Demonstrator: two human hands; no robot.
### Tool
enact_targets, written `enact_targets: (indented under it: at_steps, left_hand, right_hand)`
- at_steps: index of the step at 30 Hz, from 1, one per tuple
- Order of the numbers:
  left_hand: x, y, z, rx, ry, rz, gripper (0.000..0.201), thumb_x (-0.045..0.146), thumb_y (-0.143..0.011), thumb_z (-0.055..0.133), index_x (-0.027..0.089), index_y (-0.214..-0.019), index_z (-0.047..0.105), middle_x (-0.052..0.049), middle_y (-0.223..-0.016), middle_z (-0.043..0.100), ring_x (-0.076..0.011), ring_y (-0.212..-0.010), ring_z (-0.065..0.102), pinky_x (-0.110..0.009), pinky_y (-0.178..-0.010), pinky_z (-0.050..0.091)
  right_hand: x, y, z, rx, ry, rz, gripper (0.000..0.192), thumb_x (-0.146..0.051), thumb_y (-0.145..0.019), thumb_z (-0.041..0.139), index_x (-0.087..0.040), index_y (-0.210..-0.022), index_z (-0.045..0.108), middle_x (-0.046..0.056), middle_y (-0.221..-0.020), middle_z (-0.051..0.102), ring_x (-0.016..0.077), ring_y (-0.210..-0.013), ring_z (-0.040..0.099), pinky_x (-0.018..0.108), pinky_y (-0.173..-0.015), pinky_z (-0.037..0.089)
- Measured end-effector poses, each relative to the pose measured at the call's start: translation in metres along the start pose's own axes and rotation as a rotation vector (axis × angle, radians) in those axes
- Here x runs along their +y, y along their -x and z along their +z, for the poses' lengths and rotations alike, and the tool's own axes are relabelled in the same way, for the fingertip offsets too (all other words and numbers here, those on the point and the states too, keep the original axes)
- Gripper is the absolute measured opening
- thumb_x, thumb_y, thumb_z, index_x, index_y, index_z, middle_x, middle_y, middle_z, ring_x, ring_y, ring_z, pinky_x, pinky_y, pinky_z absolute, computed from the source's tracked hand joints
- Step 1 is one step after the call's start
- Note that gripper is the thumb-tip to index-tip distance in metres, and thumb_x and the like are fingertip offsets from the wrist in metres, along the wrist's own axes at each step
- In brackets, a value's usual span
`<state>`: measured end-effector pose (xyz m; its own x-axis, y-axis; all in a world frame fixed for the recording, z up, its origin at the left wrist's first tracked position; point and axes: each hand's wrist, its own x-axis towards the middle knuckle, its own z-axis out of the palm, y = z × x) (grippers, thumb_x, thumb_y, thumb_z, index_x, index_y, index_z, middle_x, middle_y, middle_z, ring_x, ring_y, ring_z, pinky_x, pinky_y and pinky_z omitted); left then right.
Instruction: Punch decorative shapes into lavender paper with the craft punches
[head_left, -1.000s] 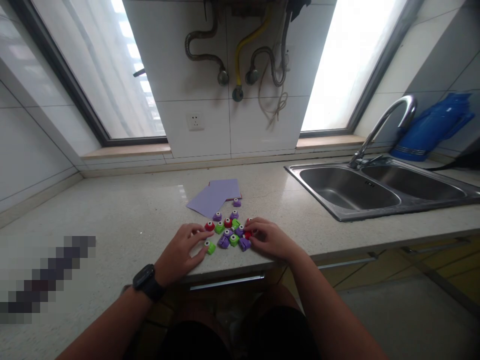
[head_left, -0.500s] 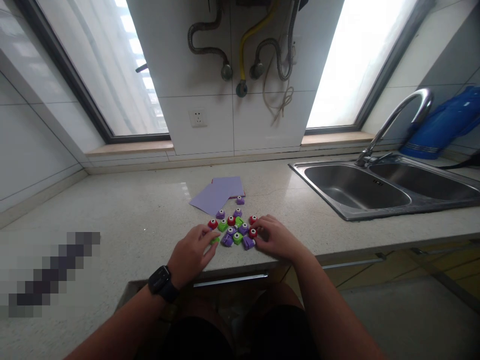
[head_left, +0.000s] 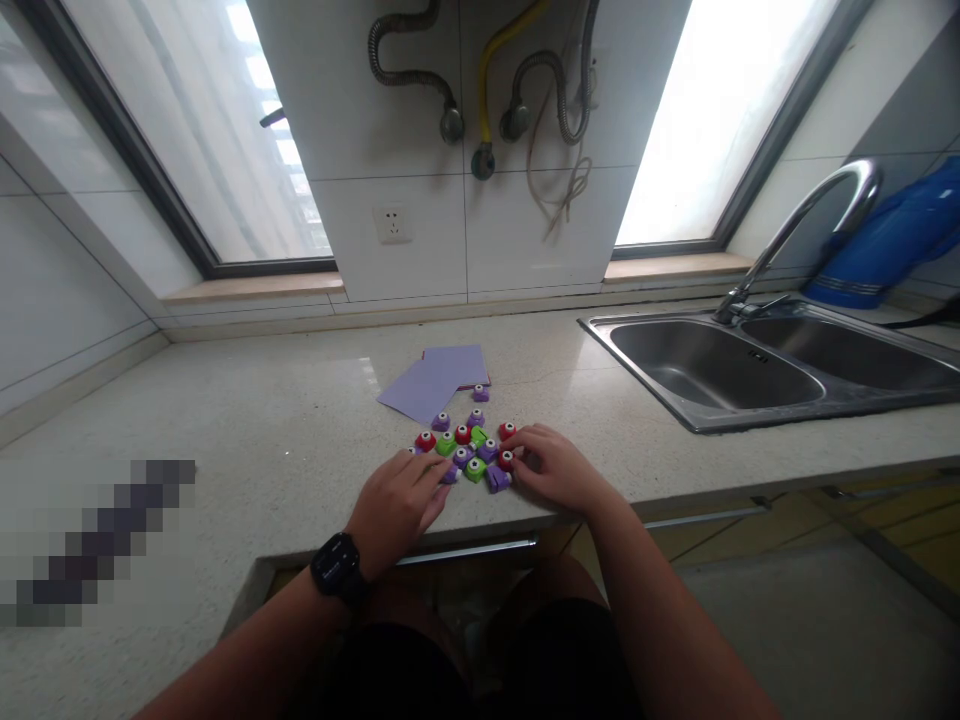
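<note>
Several small craft punches in purple, green and red, each with a round white top, lie clustered on the counter. My left hand (head_left: pixel 401 497) is at the cluster's near left side, its fingers reaching over a partly covered purple craft punch (head_left: pixel 451 474), the thumb apart below. My right hand (head_left: pixel 559 470) curls in from the right, index finger and thumb around a red craft punch (head_left: pixel 506 460). Close by are another purple craft punch (head_left: pixel 497 479) and a green craft punch (head_left: pixel 475 469). What lies under my left palm is hidden.
Lilac paper sheets (head_left: pixel 431 385) lie behind the cluster. To the right is a steel double sink (head_left: pixel 686 412) with a curved faucet (head_left: pixel 787 220). The counter's front edge runs just below my hands, above a drawer handle (head_left: pixel 472 551).
My left hand has shifted right, off the green craft punch at its fingertips and onto the purple one. The right hand stays in place. The view has tilted slightly.
</note>
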<state>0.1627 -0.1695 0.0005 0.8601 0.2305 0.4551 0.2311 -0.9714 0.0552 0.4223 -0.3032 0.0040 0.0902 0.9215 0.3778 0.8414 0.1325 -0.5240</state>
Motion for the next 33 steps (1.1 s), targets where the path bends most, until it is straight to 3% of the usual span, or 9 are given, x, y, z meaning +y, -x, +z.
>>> enact_targets:
  at_steps: [9, 13, 16, 19, 25, 30, 33]
  left_hand:
    - [-0.01, 0.0, 0.001, 0.086, 0.088, -0.119, 0.022, 0.027, -0.098, 0.062, 0.02, -0.118, 0.067, -0.012, -0.12, 0.065, -0.0287, -0.11, 0.06, -0.048, -0.096, 0.053]
    - [-0.015, 0.002, 0.001, 0.081, 0.185, -0.128, 0.016, 0.029, -0.096, 0.066, 0.021, -0.11, 0.068, -0.01, -0.116, 0.062, -0.0275, -0.112, 0.059, -0.047, -0.098, 0.053]
    - [-0.018, 0.001, 0.001, 0.091, 0.227, -0.178, 0.027, 0.031, -0.092, 0.073, 0.022, -0.116, 0.064, -0.01, -0.121, 0.061, -0.0278, -0.115, 0.058, -0.047, -0.101, 0.051]
    - [-0.02, 0.0, 0.0, 0.079, 0.278, -0.219, 0.041, 0.029, -0.088, 0.077, 0.023, -0.124, 0.06, -0.008, -0.123, 0.063, -0.0274, -0.116, 0.058, -0.047, -0.103, 0.049]
    - [-0.023, 0.0, 0.001, 0.082, 0.377, -0.24, 0.034, 0.022, -0.089, 0.073, 0.024, -0.121, 0.061, -0.007, -0.12, 0.064, -0.0261, -0.115, 0.059, -0.045, -0.102, 0.048]
    - [-0.023, 0.0, 0.0, 0.101, 0.432, -0.271, 0.04, 0.022, -0.089, 0.072, 0.024, -0.126, 0.06, -0.008, -0.122, 0.06, -0.0248, -0.114, 0.058, -0.041, -0.099, 0.051]
    - [-0.024, 0.0, 0.0, 0.107, 0.423, -0.282, 0.041, 0.023, -0.089, 0.072, 0.024, -0.128, 0.059, -0.008, -0.122, 0.058, -0.0249, -0.114, 0.058, -0.041, -0.1, 0.05]
  right_hand:
    - [0.002, 0.0, -0.002, -0.01, -0.036, 0.015, 0.025, -0.02, -0.089, 0.063, -0.026, -0.11, 0.075, 0.007, -0.107, 0.075, 0.0239, -0.1, 0.066, 0.043, -0.094, 0.051]
    - [0.004, -0.003, -0.004, 0.074, -0.133, 0.024, 0.023, -0.018, -0.095, 0.055, -0.024, -0.109, 0.073, 0.007, -0.108, 0.073, 0.0206, -0.097, 0.066, 0.036, -0.082, 0.053]
    - [0.002, -0.012, -0.009, 0.123, -0.147, 0.001, 0.023, -0.017, -0.098, 0.052, -0.023, -0.11, 0.07, 0.006, -0.108, 0.072, 0.0197, -0.099, 0.066, 0.035, -0.082, 0.053]
    - [-0.004, -0.028, -0.015, 0.026, -0.033, -0.047, 0.027, -0.012, -0.096, 0.054, -0.024, -0.113, 0.071, 0.005, -0.114, 0.074, 0.0216, -0.111, 0.063, 0.041, -0.098, 0.05]
    - [-0.02, -0.069, -0.017, -0.32, 0.238, -0.164, 0.035, -0.008, -0.094, 0.055, -0.025, -0.117, 0.076, 0.006, -0.113, 0.077, 0.026, -0.107, 0.066, 0.042, -0.096, 0.05]
    - [-0.022, -0.091, -0.013, -0.411, 0.413, -0.192, 0.032, -0.017, -0.098, 0.055, -0.028, -0.116, 0.079, 0.009, -0.11, 0.076, 0.0285, -0.106, 0.068, 0.044, -0.093, 0.049]
    - [-0.02, -0.099, -0.012, -0.469, 0.47, -0.131, 0.028, -0.021, -0.095, 0.062, -0.028, -0.115, 0.08, 0.01, -0.11, 0.076, 0.0289, -0.104, 0.068, 0.042, -0.091, 0.049]
